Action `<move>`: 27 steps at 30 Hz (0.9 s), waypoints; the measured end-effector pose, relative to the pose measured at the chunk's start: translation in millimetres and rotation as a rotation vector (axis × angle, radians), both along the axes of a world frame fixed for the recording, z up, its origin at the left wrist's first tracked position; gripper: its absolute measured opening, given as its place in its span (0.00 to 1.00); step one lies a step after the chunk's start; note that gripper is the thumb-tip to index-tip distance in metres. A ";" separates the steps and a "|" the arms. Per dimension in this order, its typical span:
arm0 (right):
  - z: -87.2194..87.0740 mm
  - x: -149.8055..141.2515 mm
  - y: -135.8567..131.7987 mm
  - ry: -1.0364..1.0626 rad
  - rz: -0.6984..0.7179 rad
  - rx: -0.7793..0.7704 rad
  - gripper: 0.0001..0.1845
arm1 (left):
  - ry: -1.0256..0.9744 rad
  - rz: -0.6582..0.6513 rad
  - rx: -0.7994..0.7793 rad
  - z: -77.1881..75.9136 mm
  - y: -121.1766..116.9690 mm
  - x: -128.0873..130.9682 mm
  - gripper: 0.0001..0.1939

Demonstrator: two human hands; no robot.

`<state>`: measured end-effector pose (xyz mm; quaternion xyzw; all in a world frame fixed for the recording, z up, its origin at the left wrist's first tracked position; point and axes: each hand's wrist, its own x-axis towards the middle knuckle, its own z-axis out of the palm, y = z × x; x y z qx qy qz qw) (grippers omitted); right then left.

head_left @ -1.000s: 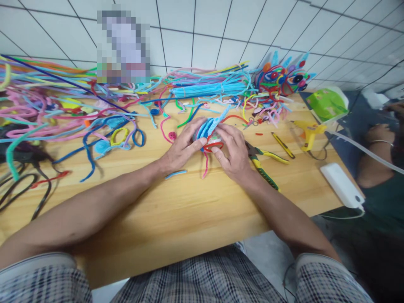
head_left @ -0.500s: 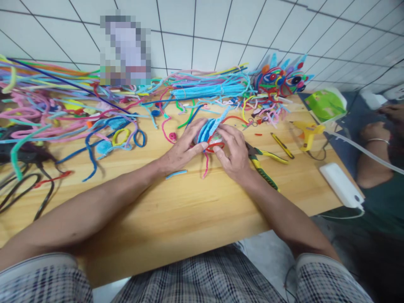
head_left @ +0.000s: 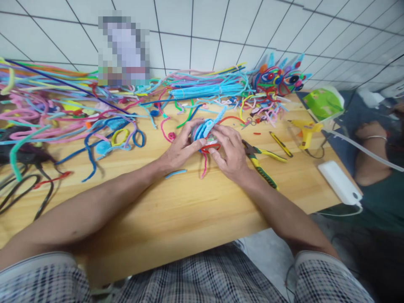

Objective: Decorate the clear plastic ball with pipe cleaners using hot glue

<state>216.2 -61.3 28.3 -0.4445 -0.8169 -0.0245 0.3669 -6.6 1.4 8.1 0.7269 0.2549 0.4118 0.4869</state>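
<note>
Between my two hands sits a small round piece wrapped in pipe cleaners [head_left: 200, 134], blue on top with a red loop at its front. A light blue strip sticks up from it, and a pink pipe cleaner [head_left: 204, 165] dangles below toward the table. My left hand [head_left: 183, 147] grips its left side, thumb across the front. On the right side, my right hand [head_left: 231, 152] curls its fingers over it, with the thumb near the red loop. My fingers hide part of the piece. A short blue pipe cleaner scrap [head_left: 176, 173] lies below my left hand.
Yellow-green pliers [head_left: 263, 162] lie just right of my right hand, then a utility knife [head_left: 280, 144] and a yellow glue gun [head_left: 305, 130]. Bundled pipe cleaners [head_left: 208, 89] and finished colourful figures [head_left: 279, 78] line the wall. A power bank [head_left: 339, 183] and another person's arm [head_left: 372, 155] are at right.
The round piece has turned slightly in my hands, showing more of its blue strips and upper left side. Both hands stay around it; the view has shifted a little.
</note>
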 end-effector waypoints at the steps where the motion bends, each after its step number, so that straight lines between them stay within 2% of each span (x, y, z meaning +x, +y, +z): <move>1: -0.1 -0.2 0.0 0.000 -0.003 0.001 0.29 | -0.003 -0.003 -0.006 0.1 0.1 0.1 0.33; 8: -3.2 -1.6 1.1 0.006 -0.005 0.043 0.28 | -0.009 0.005 0.006 -1.4 1.3 0.6 0.31; 14: -3.2 -5.3 2.7 0.000 -0.030 0.018 0.28 | -0.021 0.020 0.012 -3.5 2.7 2.4 0.32; 17: 4.7 -8.7 -0.5 0.002 -0.006 0.032 0.25 | -0.026 0.047 0.009 -5.2 2.5 2.4 0.31; 20: 23.0 -5.0 -3.5 0.034 -0.035 -0.008 0.23 | -0.013 0.073 0.026 -9.1 4.5 1.6 0.31; 23: 48.0 16.5 -6.8 0.118 -0.148 -0.033 0.17 | -0.003 0.087 0.017 -13.4 6.5 0.2 0.30; 25: 61.1 44.6 -10.7 0.214 -0.285 -0.063 0.18 | 0.011 0.097 0.020 -15.4 6.9 -0.7 0.29; 27: 66.5 82.8 -16.4 0.307 -0.456 -0.131 0.19 | 0.022 0.114 0.028 -16.6 6.8 -1.2 0.28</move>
